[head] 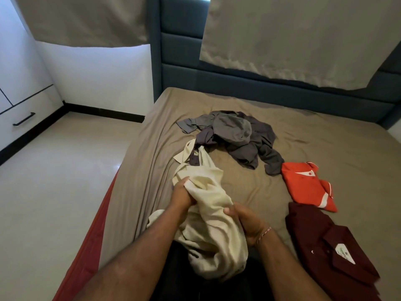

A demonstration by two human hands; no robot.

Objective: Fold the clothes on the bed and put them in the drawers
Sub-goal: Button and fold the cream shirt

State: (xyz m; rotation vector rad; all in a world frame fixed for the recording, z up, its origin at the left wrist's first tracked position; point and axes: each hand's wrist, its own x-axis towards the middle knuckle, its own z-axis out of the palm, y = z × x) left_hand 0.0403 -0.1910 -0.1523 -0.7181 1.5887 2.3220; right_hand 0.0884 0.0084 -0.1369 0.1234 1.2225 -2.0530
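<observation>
Both hands hold the crumpled cream cotton garment [208, 213] at the near edge of the bed with the taupe sheet [303, 131]. The left hand [181, 195] grips a bunch of cloth farther up, the right hand [246, 222] clenches a fold nearer the body, so the garment's long axis runs away from the person towards the heap of grey clothes [236, 137]. Spreading it flat probably comes next.

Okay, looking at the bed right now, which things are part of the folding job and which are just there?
Part of the job: cream garment gripped by left hand and right hand; grey clothes heap; folded orange shirt; folded maroon shirt; drawer.

Just there: curtains; headboard; bedsheet.
</observation>
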